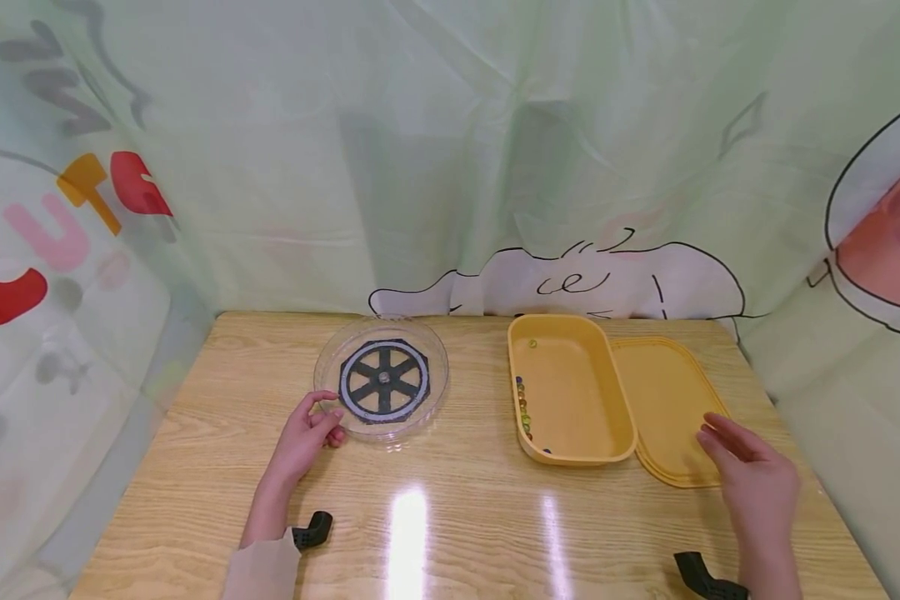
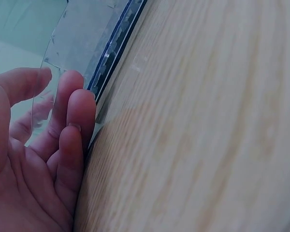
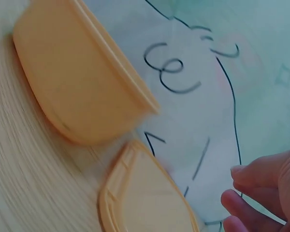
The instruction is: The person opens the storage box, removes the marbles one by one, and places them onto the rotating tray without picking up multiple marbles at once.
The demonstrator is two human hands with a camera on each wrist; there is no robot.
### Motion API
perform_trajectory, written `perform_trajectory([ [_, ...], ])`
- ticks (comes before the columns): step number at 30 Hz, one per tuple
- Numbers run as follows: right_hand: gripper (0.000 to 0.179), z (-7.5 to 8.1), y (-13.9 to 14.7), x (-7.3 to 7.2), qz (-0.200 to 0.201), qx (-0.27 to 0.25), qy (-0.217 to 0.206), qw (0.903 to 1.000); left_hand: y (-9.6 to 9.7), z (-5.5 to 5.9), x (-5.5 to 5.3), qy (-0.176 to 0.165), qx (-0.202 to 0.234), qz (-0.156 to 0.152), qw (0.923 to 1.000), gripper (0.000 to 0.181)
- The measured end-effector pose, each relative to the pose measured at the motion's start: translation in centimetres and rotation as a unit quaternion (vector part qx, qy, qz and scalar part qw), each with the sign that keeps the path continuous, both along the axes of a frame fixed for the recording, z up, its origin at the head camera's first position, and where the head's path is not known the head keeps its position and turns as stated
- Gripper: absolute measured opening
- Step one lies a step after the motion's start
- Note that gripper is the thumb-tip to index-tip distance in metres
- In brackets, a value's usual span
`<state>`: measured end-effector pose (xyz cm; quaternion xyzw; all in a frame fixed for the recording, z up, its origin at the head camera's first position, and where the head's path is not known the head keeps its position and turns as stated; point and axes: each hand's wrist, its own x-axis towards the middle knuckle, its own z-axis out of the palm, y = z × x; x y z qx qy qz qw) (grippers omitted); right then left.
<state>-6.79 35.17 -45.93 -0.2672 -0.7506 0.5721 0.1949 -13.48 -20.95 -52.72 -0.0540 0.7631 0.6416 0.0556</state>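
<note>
Left hand [image 1: 305, 433] right at the clear round dish [image 1: 437, 375], up against its near-left rim! I see fingers and thumb loosely curved, the see-through wall running between them in the left wrist view; whether they pinch it or merely touch, I cannot tell from here. The dish sits on the wood-grain table [image 1: 480, 508], left of middle, a black six-spoked wheel [image 1: 385, 400] showing at its centre. Over to my right hand [image 1: 757, 479]: it hangs by the near right edge of the yellow-orange lid [image 1: 663, 408], thumb and fingertips close together, nothing between them. Just beside the lid stands the matching box [image 1: 581, 392], small coloured balls [image 1: 524, 407] strung mostly along its left wall.

Now the work itself: it looks to me like steadying the dish. I'd call for light pressure, fingertips low on the wall, thumb at the edge, so it neither tips nor skids; a hard squeeze could flex it. The right hand does best clear of the box's rim, since a knock might set those balls rolling.

And the lettering! On the cloth backdrop [image 1: 435, 167], big bright characters: a red C, a pink U, an orange T, then a red one caught in a fold, probably an E, for "CUTE". Grey marks above them I can't read. No brand or label that I can make out on dish, box or lid.
</note>
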Motion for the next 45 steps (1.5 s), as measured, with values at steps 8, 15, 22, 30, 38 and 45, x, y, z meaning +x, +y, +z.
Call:
perform_trajectory([
  [8, 0.031, 0.9, -1.9, -1.1, 0.097, 0.140, 0.007, 0.9854, 0.0, -0.2, 0.1, -0.001, 0.005, 0.000, 1.0000, 0.033],
  [15, 0.025, 2.0, -3.3, -3.5, 0.183, 0.252, 0.017, 0.9499, 0.0, -0.1, 0.0, 0.005, 0.001, 0.001, 1.0000, 0.034],
  [22, 0.022, 3.0, -5.3, -6.7, 0.247, 0.284, 0.005, 0.9266, 0.0, -0.1, 0.0, 0.004, 0.006, 0.004, 1.0000, 0.033],
  [30, 0.018, 3.4, -7.5, -10.1, 0.321, 0.296, -0.009, 0.8997, 0.1, -0.1, 0.1, 0.005, -0.001, 0.005, 1.0000, 0.032],
  [38, 0.021, 3.1, -9.2, -14.1, 0.373, 0.277, -0.051, 0.8839, 0.1, 0.2, 0.1, 0.002, 0.000, 0.008, 1.0000, 0.034],
  [45, 0.027, 2.6, -9.7, -16.5, 0.389, 0.242, -0.065, 0.8864, 0.4, 0.4, 0.2, -0.007, 0.006, 0.010, 0.9999, 0.032],
])
